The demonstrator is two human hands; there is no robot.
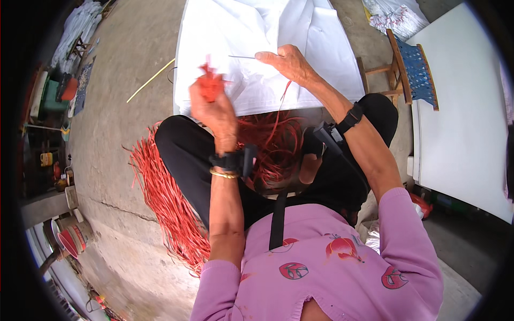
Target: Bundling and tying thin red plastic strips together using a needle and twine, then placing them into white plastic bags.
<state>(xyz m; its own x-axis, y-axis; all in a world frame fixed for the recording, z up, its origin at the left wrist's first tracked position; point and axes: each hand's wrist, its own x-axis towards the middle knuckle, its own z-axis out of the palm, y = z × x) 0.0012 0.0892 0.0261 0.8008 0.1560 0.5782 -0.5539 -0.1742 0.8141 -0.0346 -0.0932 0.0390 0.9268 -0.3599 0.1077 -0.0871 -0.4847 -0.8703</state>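
Blurred by motion, my left hand [213, 111] is closed around a small red piece made of strips [210, 85], its pointed ends sticking up past the fingers. To its right, my right hand [292, 64] is closed on a thin dark rod [242, 56], which points left toward the red piece with a gap between them. A single red strip [285, 92] hangs below my right hand toward my lap. Both hands are over a white sheet [235, 24] that covers a surface in front of me. Which part of the rod lies inside my fingers is hidden.
Loose red strips [273, 142] lie between my legs, and a long bundle of red strips [168, 198] rests on the floor at my left. A yellow strip [150, 80] touches the sheet's left side. A wooden stool with blue webbing [417, 69] stands right, beside a large white panel [460, 117].
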